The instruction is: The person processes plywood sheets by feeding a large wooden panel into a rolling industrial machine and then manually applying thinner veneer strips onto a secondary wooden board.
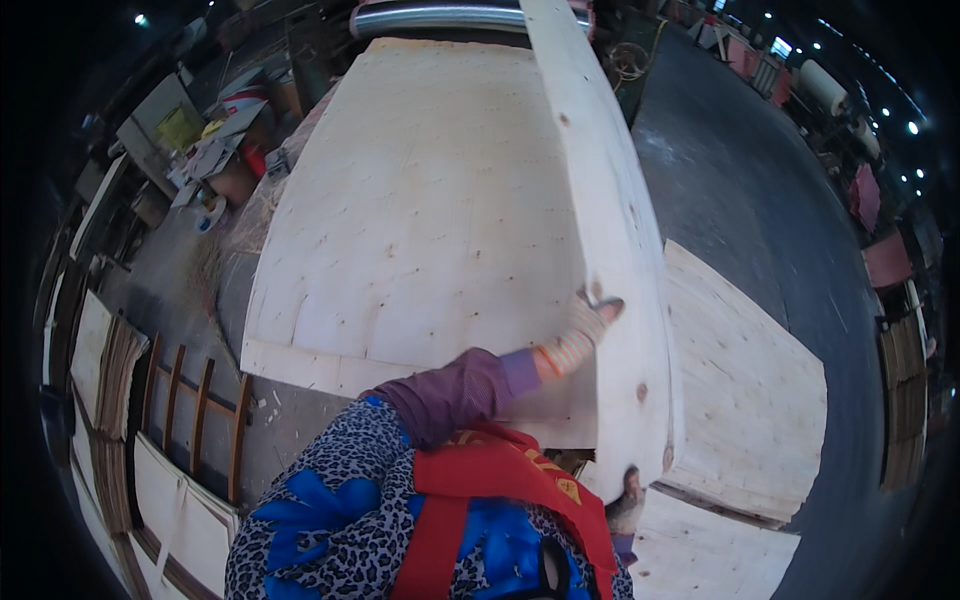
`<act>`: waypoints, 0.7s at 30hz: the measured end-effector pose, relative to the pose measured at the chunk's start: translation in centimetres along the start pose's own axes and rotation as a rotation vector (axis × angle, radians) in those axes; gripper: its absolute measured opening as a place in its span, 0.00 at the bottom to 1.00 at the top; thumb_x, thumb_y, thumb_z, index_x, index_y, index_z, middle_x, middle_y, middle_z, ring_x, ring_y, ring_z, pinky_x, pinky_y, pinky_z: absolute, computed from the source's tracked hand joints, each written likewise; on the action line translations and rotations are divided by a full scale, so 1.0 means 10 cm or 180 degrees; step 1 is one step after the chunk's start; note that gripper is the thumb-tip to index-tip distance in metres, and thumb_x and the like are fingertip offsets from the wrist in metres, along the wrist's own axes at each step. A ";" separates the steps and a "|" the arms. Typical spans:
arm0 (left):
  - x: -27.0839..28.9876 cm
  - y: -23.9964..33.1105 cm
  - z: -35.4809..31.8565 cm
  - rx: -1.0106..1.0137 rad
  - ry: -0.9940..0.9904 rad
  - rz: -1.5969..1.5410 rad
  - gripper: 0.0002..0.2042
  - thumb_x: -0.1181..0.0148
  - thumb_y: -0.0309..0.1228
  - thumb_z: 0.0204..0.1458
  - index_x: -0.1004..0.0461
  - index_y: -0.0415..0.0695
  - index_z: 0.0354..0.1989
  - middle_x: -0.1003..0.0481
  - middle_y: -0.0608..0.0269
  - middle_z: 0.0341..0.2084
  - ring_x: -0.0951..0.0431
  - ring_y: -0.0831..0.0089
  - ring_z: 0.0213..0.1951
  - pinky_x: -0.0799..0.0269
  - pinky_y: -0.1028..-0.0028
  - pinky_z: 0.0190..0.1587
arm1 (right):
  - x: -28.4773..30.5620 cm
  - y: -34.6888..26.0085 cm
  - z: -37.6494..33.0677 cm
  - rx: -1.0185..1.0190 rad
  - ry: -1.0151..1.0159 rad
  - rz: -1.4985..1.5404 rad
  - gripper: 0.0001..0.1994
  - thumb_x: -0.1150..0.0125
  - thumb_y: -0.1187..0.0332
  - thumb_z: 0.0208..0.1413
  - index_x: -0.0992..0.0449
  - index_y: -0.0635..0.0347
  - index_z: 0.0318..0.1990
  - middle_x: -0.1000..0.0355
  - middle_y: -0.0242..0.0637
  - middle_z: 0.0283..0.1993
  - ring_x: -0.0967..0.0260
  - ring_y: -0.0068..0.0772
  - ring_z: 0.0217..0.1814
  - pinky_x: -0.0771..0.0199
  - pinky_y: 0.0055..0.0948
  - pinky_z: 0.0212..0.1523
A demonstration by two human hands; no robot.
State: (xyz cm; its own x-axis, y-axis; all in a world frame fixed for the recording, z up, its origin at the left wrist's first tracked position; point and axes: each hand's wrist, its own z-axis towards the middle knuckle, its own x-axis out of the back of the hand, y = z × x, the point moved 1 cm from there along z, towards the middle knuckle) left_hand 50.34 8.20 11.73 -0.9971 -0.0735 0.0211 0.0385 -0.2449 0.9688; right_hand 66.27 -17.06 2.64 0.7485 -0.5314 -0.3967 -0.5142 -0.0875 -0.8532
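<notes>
A long pale veneer sheet (640,390) with small knots stands tilted, running from near my body up to the far side. My left hand (592,318), in a striped knitted glove with bare fingertips, reaches across and is closed on its left edge. Low at the near end, my right hand (627,503) grips the same sheet; part of that hand is hidden by the red cloth on my body. Left of the held sheet lies a broad veneer panel (420,220), flat, with rows of small marks.
More veneer sheets (745,390) are stacked at the right. Beyond the panel is a shiny metal roller (440,17). On the left, a wooden rack (200,410) stands near piled boards (105,370), with buckets and clutter behind. Grey floor (720,180) runs along the right.
</notes>
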 end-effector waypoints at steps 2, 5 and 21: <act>0.33 -0.43 0.27 0.0825 0.0004 -0.0101 0.18 0.39 0.35 0.43 0.31 0.36 0.39 0.27 0.61 0.33 0.29 0.73 0.35 0.33 0.72 0.36 | -0.33 0.05 0.08 -0.0152 -0.0280 0.0144 0.19 0.51 0.65 0.54 0.38 0.68 0.51 0.35 0.39 0.47 0.35 0.33 0.46 0.32 0.33 0.46; 0.81 -0.93 0.40 0.1688 0.0008 -0.0916 0.19 0.38 0.35 0.43 0.32 0.38 0.42 0.29 0.60 0.39 0.30 0.76 0.38 0.32 0.74 0.38 | -1.01 -0.03 0.02 -0.0559 -0.0454 0.0289 0.24 0.44 0.64 0.51 0.40 0.64 0.53 0.36 0.38 0.48 0.35 0.34 0.46 0.31 0.33 0.45; 2.75 -0.78 -0.39 0.1557 0.0804 -0.0531 0.15 0.45 0.39 0.50 0.31 0.45 0.43 0.25 0.60 0.31 0.29 0.77 0.22 0.34 0.78 0.25 | -1.37 0.84 0.06 -0.2496 -0.1635 0.1505 0.26 0.50 0.53 0.54 0.44 0.58 0.56 0.39 0.35 0.52 0.40 0.32 0.51 0.36 0.31 0.46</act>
State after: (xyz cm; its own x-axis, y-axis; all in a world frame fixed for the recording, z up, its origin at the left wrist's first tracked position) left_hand 22.90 4.28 3.79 -0.9380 -0.3157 -0.1433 -0.2130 0.1984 0.9567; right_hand 51.95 -9.98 0.69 0.3939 -0.2482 -0.8850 -0.7903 -0.5831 -0.1882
